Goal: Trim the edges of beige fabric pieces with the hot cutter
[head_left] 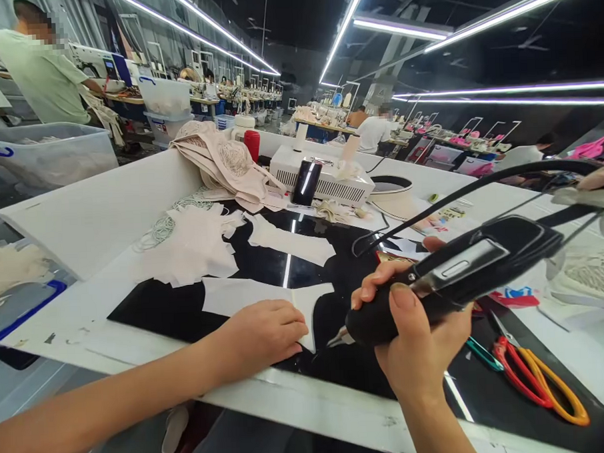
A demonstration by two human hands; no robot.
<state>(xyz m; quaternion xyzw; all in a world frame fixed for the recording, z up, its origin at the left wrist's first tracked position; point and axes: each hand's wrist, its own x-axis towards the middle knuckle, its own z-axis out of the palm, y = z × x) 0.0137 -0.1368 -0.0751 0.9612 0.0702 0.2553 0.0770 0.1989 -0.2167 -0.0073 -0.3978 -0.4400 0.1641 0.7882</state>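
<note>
My left hand (259,335) rests on the right part of a white cut piece (239,292), fabric or paper, with its fingers curled together at the edge. In my right hand (421,335) is a black corded hand tool (458,263) with a silver switch plate, my fingers wrapped round its body. Its pointed metal tip (341,338) is low over the black board (262,221), just right of the piece; whether it touches the board I cannot tell. Another white cut piece (290,244) and a pile of white pieces (190,248) lie farther back.
Red-and-orange-handled scissors (533,373) lie at the right. Behind the board stand a black cylinder (307,183), a white vented box (324,175) and stacked beige bra-shaped pieces (223,156). The tool's black cable (480,182) arches right. A person (45,71) works at the far left.
</note>
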